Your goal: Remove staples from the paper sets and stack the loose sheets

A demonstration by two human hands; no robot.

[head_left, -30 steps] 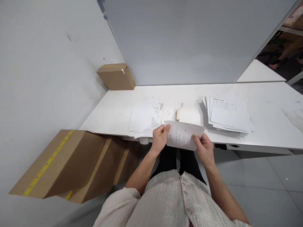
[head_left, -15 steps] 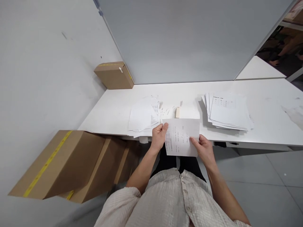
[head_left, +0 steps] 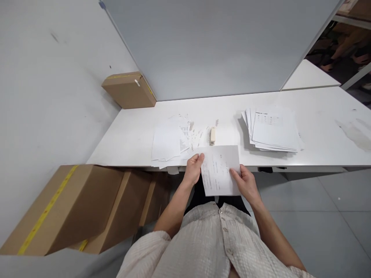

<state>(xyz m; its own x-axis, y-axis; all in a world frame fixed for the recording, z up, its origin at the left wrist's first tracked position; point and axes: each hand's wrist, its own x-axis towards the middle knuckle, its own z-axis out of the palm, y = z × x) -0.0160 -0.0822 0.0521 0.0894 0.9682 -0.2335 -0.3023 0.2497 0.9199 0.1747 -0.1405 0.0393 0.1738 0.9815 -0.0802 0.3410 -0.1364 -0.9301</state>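
From a distance I am seeing a white sheet of paper [head_left: 219, 175] spanning the gap between two bare hands, close to the person's body and overlapping the front edge of a white tabletop [head_left: 226, 110] in my view. The left hand [head_left: 194, 168] is pinching the sheet near its upper left corner, thumb lying on top, fingers curling closed. The right hand [head_left: 246, 182] is gripping the right edge lower down, thumb pressing on the printed side, fingers partly hiding behind. A small cream block [head_left: 212, 135] is lying just beyond the sheet's far edge. Loose papers [head_left: 166, 143] are lying beyond the left hand; a paper stack [head_left: 274, 133] is resting beyond the right.
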